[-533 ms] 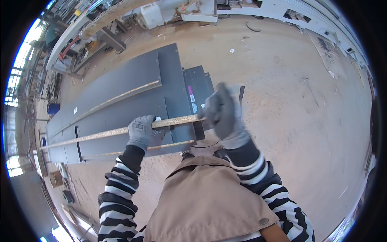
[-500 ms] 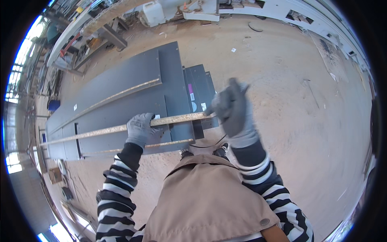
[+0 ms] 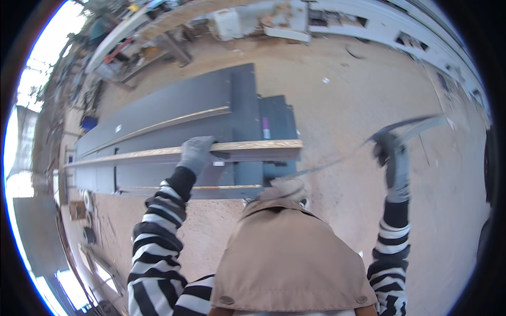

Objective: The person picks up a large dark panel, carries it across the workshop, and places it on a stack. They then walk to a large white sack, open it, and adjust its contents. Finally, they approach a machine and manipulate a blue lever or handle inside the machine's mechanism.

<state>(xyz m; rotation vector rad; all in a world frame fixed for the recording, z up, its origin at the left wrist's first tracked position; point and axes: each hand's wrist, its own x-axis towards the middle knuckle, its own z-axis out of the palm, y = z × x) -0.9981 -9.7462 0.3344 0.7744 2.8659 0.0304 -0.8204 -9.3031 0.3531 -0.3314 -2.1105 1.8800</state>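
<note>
"Where did you have the board (image 3: pixel 263 145), and how were you holding it?"

"You had it on edge above the stacked panels (image 3: pixel 245 92), raw chipboard side up. Your left hand (image 3: pixel 197 154) was clasped over that top edge. Whether its lower edge rested on the stack, I couldn't tell."

"And your right hand (image 3: pixel 390 160)?"

"Out to your right, well apart from the board. It looked curled tight round a thin dark strip (image 3: pixel 408 122), though blur softened the fingers. The strip's tail ran back toward the board's near end; I couldn't tell if they touched."

"What did doing it well call for?"

"In my judgement, a steady left grip so the board stayed upright, and a smooth, even draw on the strip. A sharp tug could have whipped the loose end or tipped the board."

"Which edges needed minding?"

"The board's near end, which stuck out past the panels, and the stack's stepped corners just below it. Floor (image 3: pixel 342 226) spread beside your right arm, giving it room to swing. The workbench (image 3: pixel 176 47) stood beyond the stack, well away from both hands."
</note>
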